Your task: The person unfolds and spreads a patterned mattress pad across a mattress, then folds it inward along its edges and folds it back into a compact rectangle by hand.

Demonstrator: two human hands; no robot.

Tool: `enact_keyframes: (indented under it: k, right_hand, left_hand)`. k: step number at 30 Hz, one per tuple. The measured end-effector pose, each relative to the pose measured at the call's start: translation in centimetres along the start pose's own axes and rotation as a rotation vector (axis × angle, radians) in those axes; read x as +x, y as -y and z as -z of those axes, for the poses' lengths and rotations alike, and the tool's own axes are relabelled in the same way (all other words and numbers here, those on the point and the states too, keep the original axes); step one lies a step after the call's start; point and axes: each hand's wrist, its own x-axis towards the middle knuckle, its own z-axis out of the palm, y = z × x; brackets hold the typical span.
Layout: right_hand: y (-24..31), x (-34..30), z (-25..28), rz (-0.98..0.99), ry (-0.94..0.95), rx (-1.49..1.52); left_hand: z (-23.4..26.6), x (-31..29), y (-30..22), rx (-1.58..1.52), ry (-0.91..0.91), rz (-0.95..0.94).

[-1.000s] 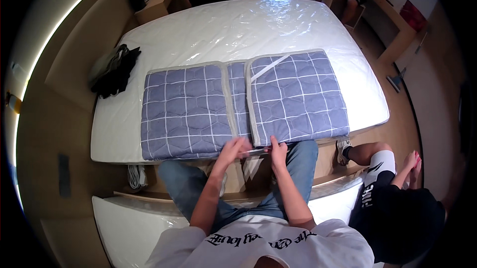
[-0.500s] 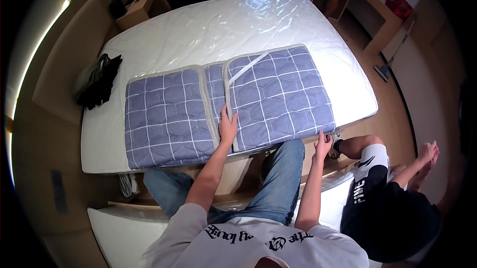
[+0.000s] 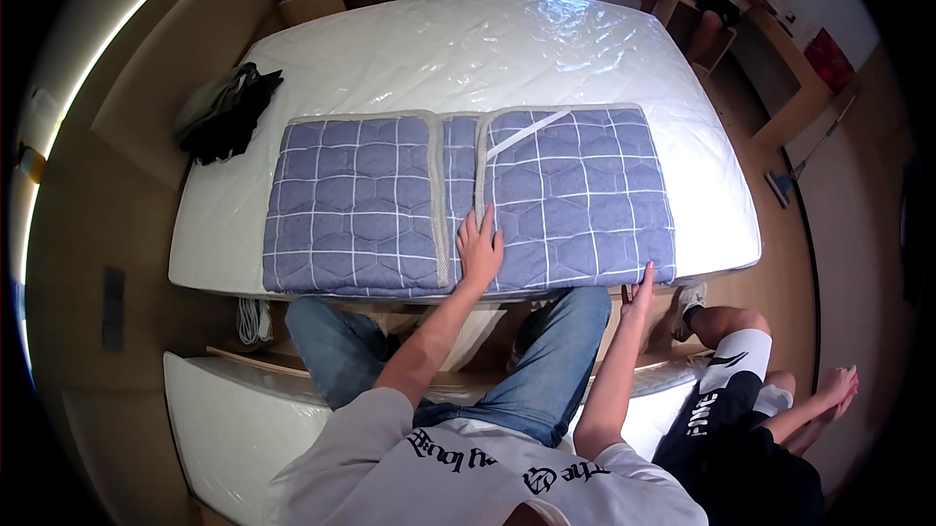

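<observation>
A blue-grey mattress pad (image 3: 361,196) with a white grid and pale binding lies folded on a plastic-covered white mattress (image 3: 409,48). Its two ends are turned inward, with a narrow strip of the layer beneath showing between them. A white elastic strap (image 3: 529,135) runs slantwise over the far corner of the right flap. My left hand (image 3: 480,251) rests flat, fingers spread, at that flap's inner edge near the front. At the pad's near right corner, my right hand (image 3: 639,298) has its fingers stretched against the front edge, thumb apart.
Dark clothing (image 3: 231,114) is heaped on the mattress at the far left. Behind me is another wrapped mattress (image 3: 234,428). A person (image 3: 741,419) sits close on my right; others are at the far side. A mop (image 3: 783,185) leans by the right wall.
The view has shifted, and the pad now appears squarer. My left hand has flattened onto the right flap's edge. The fingers of my right hand have straightened at the corner.
</observation>
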Motion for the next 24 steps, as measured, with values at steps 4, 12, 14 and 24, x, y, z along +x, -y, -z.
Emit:
enact_keyframes:
  k: [4, 12, 14, 24]
  right_hand:
    - [0.4, 0.3, 1.7, 0.063, 0.125, -0.019]
    - [-1.1, 1.8, -0.7, 0.249, -0.132, 0.092]
    - [-2.1, 2.9, -0.2, 0.353, -0.127, 0.101]
    - [3.5, 1.5, -1.4, 0.157, 0.085, 0.233]
  left_hand:
    - [-0.2, -0.5, 0.1, 0.097, -0.027, -0.048]
    - [-0.5, -0.9, 0.7, 0.117, 0.07, -0.03]
    - [-0.1, -0.7, 1.4, 0.063, 0.156, 0.009]
    - [1.1, 1.1, 1.1, -0.131, 0.435, 0.062]
